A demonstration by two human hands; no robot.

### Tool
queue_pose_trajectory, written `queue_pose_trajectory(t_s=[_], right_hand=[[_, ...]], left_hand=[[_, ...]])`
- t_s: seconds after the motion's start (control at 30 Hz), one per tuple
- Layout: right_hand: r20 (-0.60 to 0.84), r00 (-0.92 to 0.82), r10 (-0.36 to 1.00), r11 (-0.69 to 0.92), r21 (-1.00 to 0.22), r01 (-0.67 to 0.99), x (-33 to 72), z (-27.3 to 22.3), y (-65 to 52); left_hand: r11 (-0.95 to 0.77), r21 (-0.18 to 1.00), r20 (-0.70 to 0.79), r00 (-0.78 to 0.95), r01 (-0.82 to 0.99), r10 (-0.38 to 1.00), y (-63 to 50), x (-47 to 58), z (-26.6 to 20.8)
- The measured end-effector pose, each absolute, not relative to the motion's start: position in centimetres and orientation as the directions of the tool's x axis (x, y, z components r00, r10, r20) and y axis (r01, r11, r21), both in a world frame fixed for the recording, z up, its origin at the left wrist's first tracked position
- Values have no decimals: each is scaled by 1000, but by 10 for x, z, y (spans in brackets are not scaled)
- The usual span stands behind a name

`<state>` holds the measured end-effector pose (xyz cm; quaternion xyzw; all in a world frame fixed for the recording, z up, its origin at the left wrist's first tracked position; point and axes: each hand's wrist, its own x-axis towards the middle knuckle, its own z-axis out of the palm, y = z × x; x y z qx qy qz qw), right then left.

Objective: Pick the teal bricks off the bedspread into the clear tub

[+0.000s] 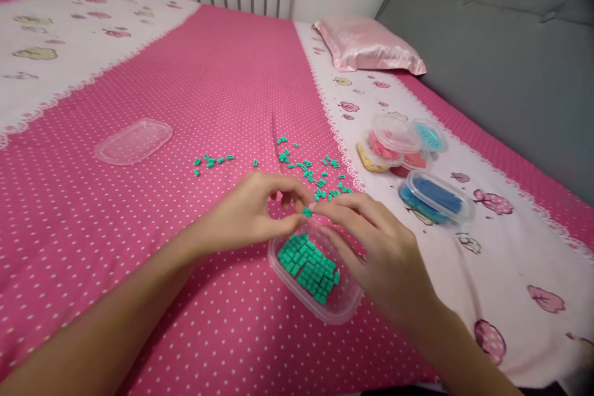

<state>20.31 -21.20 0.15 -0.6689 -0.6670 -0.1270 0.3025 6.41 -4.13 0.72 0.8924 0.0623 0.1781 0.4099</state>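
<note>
Near the far rim of the clear plastic tub (pixel 348 298), a small green brick cluster (pixel 307 212) appears pinched by the left hand (pixel 260 207); on the right hand (pixel 387 244), thumb and forefinger are held apart. Brick fitting seems in hand; careful fingertip alignment is probably called for.

Both bare forearms come in from the near edge, the left forearm (pixel 125 303) slanting far and right, the right forearm (pixel 459 340) far and left. The left hand (pixel 257 207) curves thumb and index finger into a pinch; the right hand (pixel 383 241) brings its bent fingers close to that pinch.
</note>
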Motion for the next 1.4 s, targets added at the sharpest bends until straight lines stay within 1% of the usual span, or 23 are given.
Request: queue_pose_trajectory(t_s=[0.1, 0.17, 0.23, 0.43, 0.53, 0.63, 0.73, 0.83, 0.9, 0.97, 1.03, 1.13, 1.2, 1.4], right_hand=[[631, 76, 772, 113, -254, 960, 201, 1, -212], [652, 88, 753, 129, -277, 952, 201, 3, -212], [646, 95, 758, 139, -301, 943, 200, 7, -212], [625, 131, 770, 104, -324, 940, 197, 10, -212], [584, 128, 802, 87, -326, 942, 198, 6, -213], [519, 52, 853, 109, -275, 955, 200, 4, -215], [415, -12, 910, 103, -197, 975, 200, 3, -217], [305, -34, 952, 78, -134, 988, 198, 1, -216], [270, -37, 962, 74, -128, 989, 197, 0, -216], [270, -33, 962, 72, -135, 988, 196, -1, -216], [289, -23, 957, 68, -146, 987, 195, 1, -218], [325, -3, 946, 66, -182, 981, 194, 7, -220], [307, 14, 952, 56, -218, 974, 195, 12, -223], [179, 52, 983, -2, -268, 964, 200, 16, -233]], left_hand=[[-501, 864, 184, 960, -56, 211, -49, 66, 9], [-443, 894, 169, 966, -67, 196, -48, 66, 8], [-425, 902, 170, 969, -80, 179, -44, 66, 7], [-487, 867, 215, 960, -104, 178, -36, 63, 7], [-569, 815, 272, 937, -104, 217, -35, 63, 4], [-652, 754, 332, 903, -79, 274, -33, 66, -2], [-674, 735, 350, 893, -74, 284, -31, 70, -9], [-685, 723, 353, 901, -92, 252, -29, 69, -7], [-708, 697, 335, 924, -112, 184, -27, 64, -1], [-758, 640, 288, 954, -131, 78, -27, 56, 10], [-837, 530, 229, 973, -138, -16, -30, 47, 19], [-946, 297, 223, 972, -132, -66, -41, 43, 24], [-971, 190, 245, 965, -142, -93, -49, 45, 21], [-985, 73, 253, 958, -159, -136, -62, 52, 9]])
